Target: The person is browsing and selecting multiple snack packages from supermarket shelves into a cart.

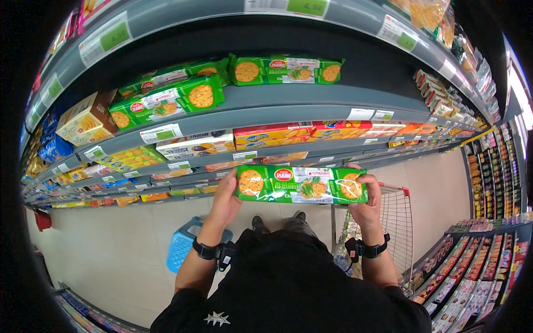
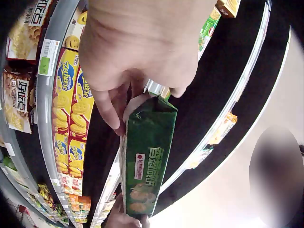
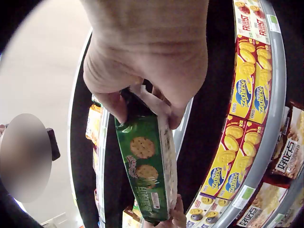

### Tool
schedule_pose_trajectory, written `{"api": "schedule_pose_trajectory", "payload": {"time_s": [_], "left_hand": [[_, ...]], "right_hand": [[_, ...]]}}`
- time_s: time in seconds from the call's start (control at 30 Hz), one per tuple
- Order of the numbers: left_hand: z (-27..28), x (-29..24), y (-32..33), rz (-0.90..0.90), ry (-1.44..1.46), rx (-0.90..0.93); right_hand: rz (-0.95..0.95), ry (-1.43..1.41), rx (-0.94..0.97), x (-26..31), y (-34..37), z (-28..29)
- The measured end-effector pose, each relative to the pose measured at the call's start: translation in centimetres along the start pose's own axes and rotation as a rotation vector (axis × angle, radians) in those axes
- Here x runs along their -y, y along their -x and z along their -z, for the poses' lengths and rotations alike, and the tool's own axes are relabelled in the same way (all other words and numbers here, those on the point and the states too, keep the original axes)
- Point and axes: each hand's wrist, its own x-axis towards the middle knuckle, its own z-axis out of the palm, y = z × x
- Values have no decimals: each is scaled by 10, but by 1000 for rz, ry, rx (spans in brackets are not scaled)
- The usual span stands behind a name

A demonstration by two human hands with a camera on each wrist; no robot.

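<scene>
A long green cracker pack [image 1: 302, 185] is held level in front of the shelves, its printed face up. At its left end the left hand [image 1: 224, 201] grips it; the right hand [image 1: 366, 204] pinches the other end, thumb over the edge. In the left wrist view the left hand [image 2: 142, 47] holds the near end of the pack [image 2: 148, 156]. The right wrist view has the right hand [image 3: 147, 61] gripping the pack [image 3: 145, 166] by its crimped end. Similar green packs [image 1: 166, 103] lie on the shelf above.
Shelf edges [image 1: 222, 119] with price tags curve across the view. A beige box [image 1: 86, 119] stands at the left, yellow and red boxes [image 1: 272, 135] on the tier below. On the floor are a blue stool [image 1: 183, 244] and, at the right, a wire shopping cart [image 1: 397, 222].
</scene>
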Motion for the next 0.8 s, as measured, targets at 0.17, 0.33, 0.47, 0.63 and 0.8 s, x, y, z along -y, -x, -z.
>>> {"api": "schedule_pose_trajectory", "payload": {"time_s": [0.17, 0.33, 0.47, 0.63, 0.8], "left_hand": [[-10, 11, -4, 15, -98, -35], [-37, 28, -20, 36, -170, -10], [-76, 50, -38, 89, -219, 5], [-125, 86, -63, 167, -289, 73], [-178, 132, -84, 226, -351, 133]], "right_hand": [[16, 28, -22, -2, 10, 15], [30, 36, -65, 0, 26, 47], [61, 19, -119, 10, 47, 84], [109, -59, -241, 27, 81, 130], [146, -162, -352, 45, 122, 190]]}}
